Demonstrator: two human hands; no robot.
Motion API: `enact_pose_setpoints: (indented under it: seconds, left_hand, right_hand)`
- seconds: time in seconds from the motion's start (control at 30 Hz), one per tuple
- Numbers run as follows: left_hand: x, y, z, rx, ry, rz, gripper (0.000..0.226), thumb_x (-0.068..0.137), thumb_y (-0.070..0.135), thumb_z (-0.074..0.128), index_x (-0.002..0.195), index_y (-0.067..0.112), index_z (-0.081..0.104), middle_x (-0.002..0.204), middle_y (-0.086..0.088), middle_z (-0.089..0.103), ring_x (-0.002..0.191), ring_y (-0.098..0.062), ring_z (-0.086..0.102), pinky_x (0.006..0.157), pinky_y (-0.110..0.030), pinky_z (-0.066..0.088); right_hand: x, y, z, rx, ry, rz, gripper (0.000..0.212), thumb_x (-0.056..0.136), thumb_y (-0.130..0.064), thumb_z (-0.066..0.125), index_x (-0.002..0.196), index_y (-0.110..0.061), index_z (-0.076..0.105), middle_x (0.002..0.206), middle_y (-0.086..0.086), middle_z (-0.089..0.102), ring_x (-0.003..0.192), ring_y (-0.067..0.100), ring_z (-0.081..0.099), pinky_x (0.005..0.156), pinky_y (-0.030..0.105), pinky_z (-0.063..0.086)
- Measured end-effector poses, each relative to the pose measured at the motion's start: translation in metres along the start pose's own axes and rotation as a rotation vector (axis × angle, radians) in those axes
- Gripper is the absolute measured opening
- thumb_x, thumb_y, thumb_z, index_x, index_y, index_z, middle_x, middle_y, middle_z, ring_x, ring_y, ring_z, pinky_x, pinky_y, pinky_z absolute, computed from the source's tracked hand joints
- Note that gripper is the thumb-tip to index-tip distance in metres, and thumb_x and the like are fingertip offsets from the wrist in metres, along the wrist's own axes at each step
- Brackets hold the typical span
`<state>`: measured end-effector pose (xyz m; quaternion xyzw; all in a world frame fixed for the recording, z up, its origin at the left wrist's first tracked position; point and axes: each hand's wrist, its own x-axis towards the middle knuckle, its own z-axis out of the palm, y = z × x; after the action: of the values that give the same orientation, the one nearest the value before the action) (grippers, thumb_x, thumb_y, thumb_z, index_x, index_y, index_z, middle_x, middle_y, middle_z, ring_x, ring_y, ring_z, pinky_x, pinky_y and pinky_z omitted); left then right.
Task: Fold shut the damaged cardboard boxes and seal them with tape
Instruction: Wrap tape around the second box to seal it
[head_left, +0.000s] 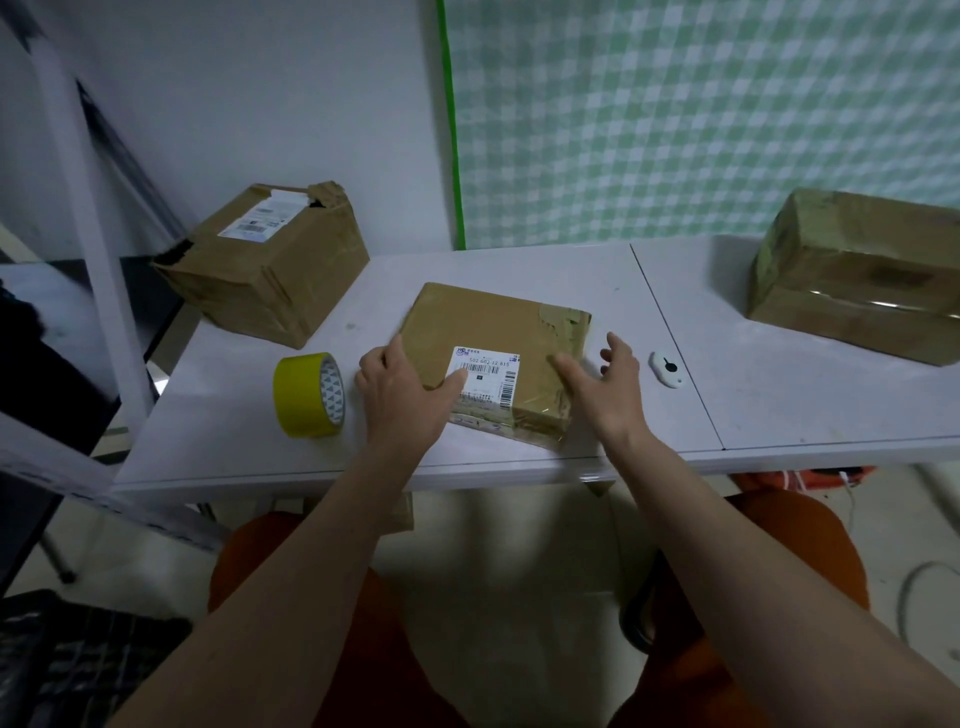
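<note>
A flat cardboard box with a white shipping label and torn tape at its far right corner lies in the middle of the white table. My left hand rests on the box's near left corner, thumb lying across the label. My right hand sits at the box's right edge with fingers spread and relaxed, holding nothing. A roll of yellow tape stands on edge just left of my left hand. A small white cutter lies right of my right hand.
A bigger, dented cardboard box with a torn top sits at the table's far left corner. Another taped box stands at the far right. A white post rises left of the table; my orange-clad knees are under its front edge.
</note>
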<state>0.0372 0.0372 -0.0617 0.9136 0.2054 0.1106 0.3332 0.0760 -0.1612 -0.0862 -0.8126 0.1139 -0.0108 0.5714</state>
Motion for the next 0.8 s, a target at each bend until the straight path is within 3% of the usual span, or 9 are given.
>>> enact_pose_setpoints:
  seconds: [0.1,0.17,0.2,0.23,0.37,0.47,0.57,0.67,0.8]
  left_hand:
    - [0.002,-0.001,-0.001,-0.012,0.001,-0.013,0.089,0.077,0.054,0.070,0.145,0.011,0.031,0.142,-0.014,0.033,0.130,-0.030,0.029,0.109,-0.042,0.028]
    - [0.004,-0.002,-0.002,-0.027,0.025,-0.039,0.088,0.080,0.058,0.064,0.145,0.010,0.030,0.143,-0.016,0.034,0.132,-0.031,0.030,0.110,-0.043,0.027]
    - [0.005,-0.002,-0.002,-0.042,0.041,-0.059,0.086,0.082,0.059,0.061,0.145,0.010,0.030,0.143,-0.016,0.035,0.133,-0.031,0.030,0.111,-0.045,0.027]
    - [0.007,-0.001,-0.002,-0.063,0.047,-0.083,0.083,0.084,0.058,0.059,0.145,0.010,0.031,0.144,-0.016,0.035,0.133,-0.031,0.031,0.111,-0.045,0.027]
    - [0.012,0.002,-0.002,-0.278,-0.045,-0.276,0.068,0.091,0.052,0.051,0.143,0.012,0.035,0.140,-0.011,0.045,0.121,-0.027,0.045,0.097,-0.038,0.037]
    - [0.014,0.000,-0.003,-0.372,-0.039,-0.325,0.055,0.093,0.045,0.051,0.136,0.012,0.043,0.128,-0.009,0.054,0.108,-0.024,0.051,0.087,-0.035,0.042]
    - [0.007,0.001,-0.006,-0.457,0.003,-0.347,0.045,0.094,0.038,0.054,0.130,0.012,0.047,0.115,-0.005,0.055,0.099,-0.021,0.050,0.080,-0.031,0.040]
    - [-0.003,0.009,-0.011,-0.574,0.029,-0.271,0.030,0.094,0.035,0.056,0.118,0.020,0.048,0.113,-0.001,0.055,0.097,-0.018,0.052,0.076,-0.028,0.041]
    - [-0.009,0.030,-0.023,-0.848,-0.002,-0.256,0.023,0.092,0.036,0.059,0.111,0.027,0.048,0.106,0.001,0.062,0.091,-0.015,0.061,0.071,-0.030,0.051]
  right_hand:
    - [0.007,-0.008,0.002,0.091,-0.067,0.048,0.066,0.084,-0.045,0.065,0.136,-0.013,0.041,0.129,0.006,0.052,0.116,0.022,0.053,0.101,0.045,0.045]
    - [0.008,-0.009,0.000,0.233,-0.028,0.129,0.039,0.090,-0.047,0.051,0.115,-0.016,0.055,0.113,0.003,0.059,0.107,0.023,0.059,0.098,0.047,0.047]
    - [0.007,-0.008,-0.002,0.300,0.009,0.171,0.035,0.092,-0.047,0.044,0.104,-0.016,0.057,0.107,0.002,0.060,0.106,0.025,0.059,0.098,0.049,0.046]
    - [0.006,-0.007,-0.002,0.334,0.024,0.200,0.037,0.092,-0.046,0.040,0.102,-0.015,0.058,0.105,0.002,0.060,0.107,0.027,0.058,0.100,0.050,0.045]
    - [-0.007,-0.004,0.000,0.318,-0.091,0.160,0.054,0.088,-0.050,0.049,0.131,-0.017,0.051,0.119,-0.002,0.060,0.107,0.017,0.059,0.101,0.044,0.045]
    - [-0.015,-0.008,0.002,0.306,-0.156,0.100,0.059,0.089,-0.034,0.063,0.139,-0.017,0.038,0.127,-0.001,0.050,0.107,0.014,0.057,0.095,0.035,0.049]
    - [-0.017,-0.006,0.005,0.277,-0.187,0.060,0.057,0.086,-0.021,0.067,0.136,-0.017,0.041,0.132,0.004,0.049,0.107,0.016,0.060,0.093,0.037,0.052]
    - [-0.013,-0.015,-0.003,0.406,-0.217,0.115,0.058,0.084,-0.032,0.068,0.134,-0.014,0.045,0.129,0.006,0.057,0.109,0.019,0.061,0.096,0.039,0.050]
    - [-0.003,-0.034,-0.024,0.502,-0.103,0.146,0.100,0.060,-0.065,0.065,0.142,-0.014,0.037,0.136,0.005,0.053,0.117,0.020,0.056,0.105,0.044,0.042]
